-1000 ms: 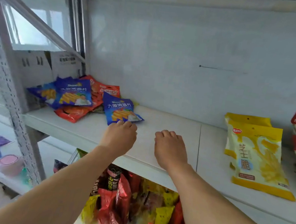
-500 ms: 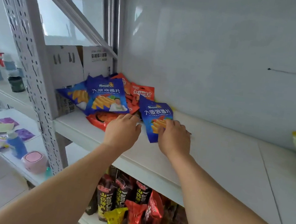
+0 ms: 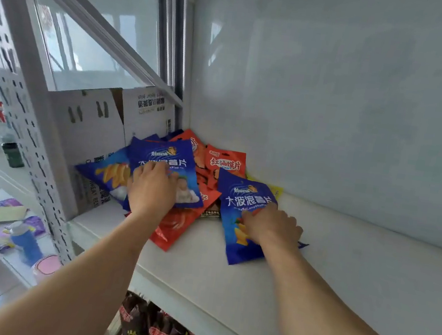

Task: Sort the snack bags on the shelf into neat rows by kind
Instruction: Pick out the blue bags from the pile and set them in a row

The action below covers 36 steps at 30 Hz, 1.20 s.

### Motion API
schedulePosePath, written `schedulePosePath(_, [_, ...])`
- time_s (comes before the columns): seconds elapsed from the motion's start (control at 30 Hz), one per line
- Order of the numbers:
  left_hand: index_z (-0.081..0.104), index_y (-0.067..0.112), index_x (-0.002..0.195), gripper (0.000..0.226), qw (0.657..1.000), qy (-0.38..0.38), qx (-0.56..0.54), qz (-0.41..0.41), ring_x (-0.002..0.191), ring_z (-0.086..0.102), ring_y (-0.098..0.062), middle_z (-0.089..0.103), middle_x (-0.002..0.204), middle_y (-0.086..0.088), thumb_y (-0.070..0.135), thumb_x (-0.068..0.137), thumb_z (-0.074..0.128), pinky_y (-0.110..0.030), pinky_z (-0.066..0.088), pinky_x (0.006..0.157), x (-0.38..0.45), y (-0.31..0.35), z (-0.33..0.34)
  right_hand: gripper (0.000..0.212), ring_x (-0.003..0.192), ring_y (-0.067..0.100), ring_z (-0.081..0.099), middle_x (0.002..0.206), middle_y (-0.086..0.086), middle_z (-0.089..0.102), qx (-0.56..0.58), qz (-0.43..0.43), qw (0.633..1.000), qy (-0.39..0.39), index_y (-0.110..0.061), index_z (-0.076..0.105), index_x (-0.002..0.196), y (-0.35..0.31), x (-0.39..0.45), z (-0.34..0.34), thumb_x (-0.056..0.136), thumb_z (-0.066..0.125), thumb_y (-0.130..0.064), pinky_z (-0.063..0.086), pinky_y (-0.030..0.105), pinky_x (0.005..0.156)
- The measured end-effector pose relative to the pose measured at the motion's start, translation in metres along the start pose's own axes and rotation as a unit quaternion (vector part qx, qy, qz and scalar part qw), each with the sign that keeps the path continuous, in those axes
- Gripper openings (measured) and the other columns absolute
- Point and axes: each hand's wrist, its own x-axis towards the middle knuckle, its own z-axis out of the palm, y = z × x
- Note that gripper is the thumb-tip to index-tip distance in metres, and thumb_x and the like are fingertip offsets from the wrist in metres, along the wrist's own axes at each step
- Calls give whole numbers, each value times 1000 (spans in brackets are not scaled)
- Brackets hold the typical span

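At the far left corner of the white shelf board [image 3: 355,272], against the pale back wall, the snack bags sit in one loose heap, so the sorting looks barely begun. Several glossy blue chip bags and shiny red-orange bags overlap at odd angles, and a sliver of a yellow packet [image 3: 275,190] pokes out behind them. No row of any kind has formed in this corner.

The left hand [image 3: 152,189] lies on the upper blue foil bag with white lettering [image 3: 164,160], fingers spread and pressing flat on its face; whether the thumb hooks under an edge I cannot tell. That bag leans on another blue bag [image 3: 106,172] to its left and covers part of the long red-orange bag [image 3: 175,226] that sticks out toward the shelf's front edge. The right hand [image 3: 271,226] rests on the separate blue bag lying nearer the front [image 3: 242,206], fingers curled down onto its middle, apparently gripping it; this bag lies tilted, touching the heap at its upper corner. A red packet with white characters [image 3: 224,162] stands at the back of the pile.

Judging from this, both hands are on blue bags, which suggests the blue kind is being gathered first. Left to do: pull all the blue ones together, separate the red and yellow, and line each kind up along the bare stretch of board to the right.
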Motion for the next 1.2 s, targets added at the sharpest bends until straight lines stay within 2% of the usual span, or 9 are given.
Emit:
schedulePosePath(0.23, [22,7,154,83,993,-59,-20,-99,146,21,-42,21,161,-21,49,91,58,-55,24,117,14,-23,4,102,122,31,52,132,9,57,81,67,994,12,-10,37,140,-23,-14,8,66,71,-72,41,38,96])
schedulePosePath(0.43, [8,3,155,116,989,-122,-14,-79,137,42,-40,36,154,-23,67,79,67,-51,42,104,25,-35,-3,80,110,30,61,121,7,64,232,120,965,2,-15,46,132,-32,-29,9,69,80,-52,49,39,94])
schedulePosePath(0.57, [-6,15,157,118,986,-138,-66,-68,126,53,-43,35,155,-21,54,80,74,-53,48,95,23,-38,-7,57,70,17,58,101,1,65,278,115,953,30,-20,56,122,-31,-41,9,74,78,-41,40,25,55])
schedulePosePath(0.7, [-13,23,157,114,982,-143,-119,-46,128,51,-43,31,158,-17,40,85,73,-56,47,94,22,-39,-14,39,86,20,65,102,3,70,328,84,940,45,-20,65,108,-28,-46,8,74,76,-33,47,27,67])
schedulePosePath(0.8, [-11,26,158,107,979,-120,-164,-29,134,45,-41,24,162,-14,27,88,71,-55,46,96,19,-37,-21,23,85,20,67,91,-1,70,388,72,917,53,-22,64,89,-20,-52,8,74,81,-24,54,33,75])
schedulePosePath(0.87, [-10,27,158,104,974,-106,-201,-18,134,46,-40,22,163,-12,20,90,69,-51,48,93,19,-34,-25,34,77,16,62,78,-7,61,423,75,901,57,-26,51,76,-15,-55,5,73,85,-20,52,33,73])
schedulePosePath(0.97, [-5,23,158,104,957,-111,-266,-31,130,51,-40,38,155,-13,23,89,73,-50,50,93,20,-26,-30,35,79,19,65,80,-3,63,458,102,881,59,-23,52,78,-3,-59,-2,73,86,-17,50,31,70])
schedulePosePath(1.07, [33,11,144,80,927,-150,-338,-60,105,65,-38,63,119,-12,27,82,80,-47,58,82,20,-15,-29,31,89,26,71,97,10,73,486,129,863,58,-8,68,102,17,-63,-13,76,83,-12,58,35,73])
schedulePosePath(1.2, [63,6,113,44,863,-249,-435,-60,69,69,-26,74,93,-14,26,79,83,-31,52,50,9,1,-17,37,81,27,73,93,12,75,544,175,819,40,-7,67,105,48,-68,-33,75,86,-16,61,38,68])
